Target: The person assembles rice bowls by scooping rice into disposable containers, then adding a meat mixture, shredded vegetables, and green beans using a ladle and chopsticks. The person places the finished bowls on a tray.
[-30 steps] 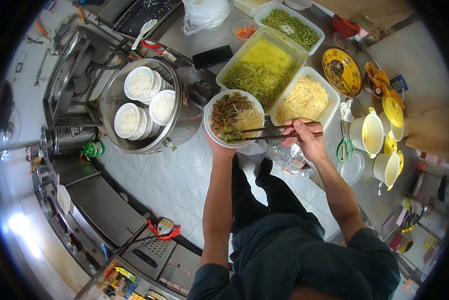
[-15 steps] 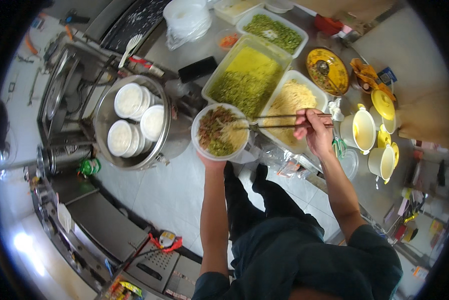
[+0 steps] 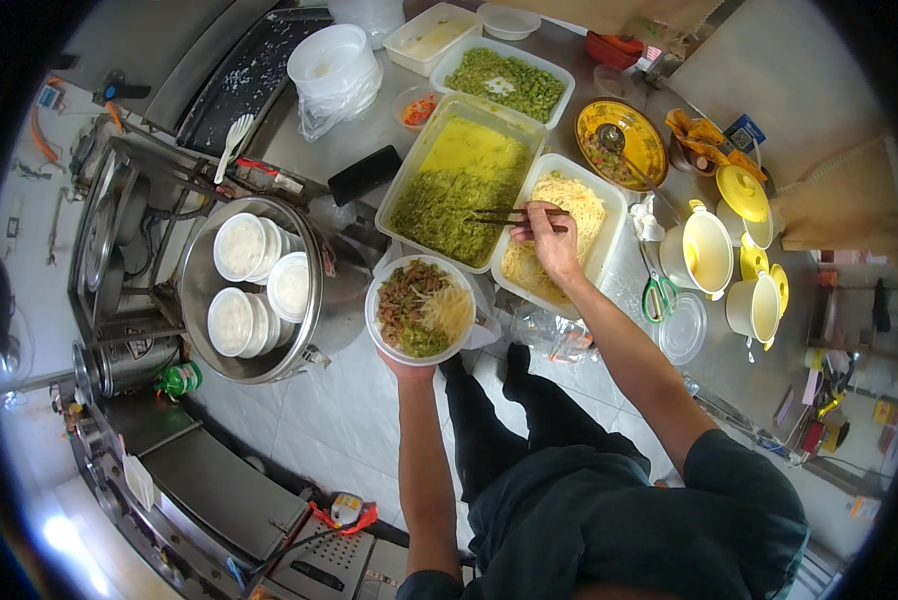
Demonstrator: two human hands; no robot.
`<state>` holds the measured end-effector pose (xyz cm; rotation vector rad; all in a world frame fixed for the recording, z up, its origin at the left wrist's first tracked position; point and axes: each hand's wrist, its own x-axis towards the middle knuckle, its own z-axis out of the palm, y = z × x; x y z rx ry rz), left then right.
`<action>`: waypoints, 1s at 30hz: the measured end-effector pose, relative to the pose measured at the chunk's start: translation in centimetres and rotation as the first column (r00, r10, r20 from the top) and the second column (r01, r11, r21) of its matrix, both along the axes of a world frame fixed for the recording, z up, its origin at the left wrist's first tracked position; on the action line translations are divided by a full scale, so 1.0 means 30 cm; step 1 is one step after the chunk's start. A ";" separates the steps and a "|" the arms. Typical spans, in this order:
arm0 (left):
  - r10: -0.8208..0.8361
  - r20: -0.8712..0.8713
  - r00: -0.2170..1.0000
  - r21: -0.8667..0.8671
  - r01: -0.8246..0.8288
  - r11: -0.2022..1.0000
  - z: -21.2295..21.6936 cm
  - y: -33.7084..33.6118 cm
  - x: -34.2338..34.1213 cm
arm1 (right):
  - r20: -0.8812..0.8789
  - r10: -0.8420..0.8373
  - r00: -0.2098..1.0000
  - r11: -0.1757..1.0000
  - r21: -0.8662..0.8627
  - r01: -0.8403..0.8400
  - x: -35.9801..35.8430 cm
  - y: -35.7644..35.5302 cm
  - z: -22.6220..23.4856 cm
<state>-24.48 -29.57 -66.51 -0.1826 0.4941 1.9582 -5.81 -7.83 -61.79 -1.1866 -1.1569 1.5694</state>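
Note:
My left hand (image 3: 411, 368) holds a round white bowl (image 3: 373, 322) from below, mostly hidden by it. In the bowl lie brown chopped bits (image 3: 407, 293), pale yellow shreds (image 3: 449, 312) and a green chopped heap (image 3: 425, 343). My right hand (image 3: 549, 243) grips a pair of dark chopsticks (image 3: 499, 216). Their tips point left over the chopped greens (image 3: 434, 205) in a clear tub (image 3: 394, 195) that also has yellow-green liquid; whether they touch the greens I cannot tell. Under my right hand stands a white tub (image 3: 618, 222) of pale yellow shreds (image 3: 581, 205).
Left, a large steel pot (image 3: 316, 300) holds several lidded white bowls (image 3: 289, 287). Behind are a black phone (image 3: 365, 175), stacked white bowls (image 3: 327, 60) and a green-filled tray (image 3: 572, 90). To the right sit a yellow bowl (image 3: 661, 130) with a ladle, green-handled scissors (image 3: 659, 298) and cream pots (image 3: 684, 255).
The chopsticks have left the bowl and are now over the tub of greens. My left hand has lowered the bowl slightly toward me. The view has shifted a little.

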 end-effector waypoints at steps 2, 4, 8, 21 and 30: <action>-0.006 -0.009 1.000 0.025 0.006 1.000 0.006 0.003 0.000 | -0.063 -0.079 0.995 0.997 -0.023 0.078 0.005 -0.006 -0.019; -0.012 0.024 1.000 0.076 0.010 0.997 0.010 0.006 -0.001 | -0.119 -0.154 0.981 0.986 -0.077 0.146 0.011 -0.011 -0.035; 0.014 -0.018 1.000 0.002 -0.014 1.000 0.010 0.016 -0.007 | -0.156 -0.265 0.951 0.956 -0.171 0.239 0.020 -0.014 -0.053; 0.028 0.013 1.000 -0.021 -0.028 0.999 -0.012 0.069 -0.018 | -0.294 -0.274 0.916 0.954 -0.206 0.220 0.109 -0.019 -0.008; 0.061 -0.037 0.997 -0.029 -0.062 0.998 -0.017 0.075 -0.016 | -0.401 -0.312 0.861 0.931 -0.310 0.192 0.155 -0.042 0.057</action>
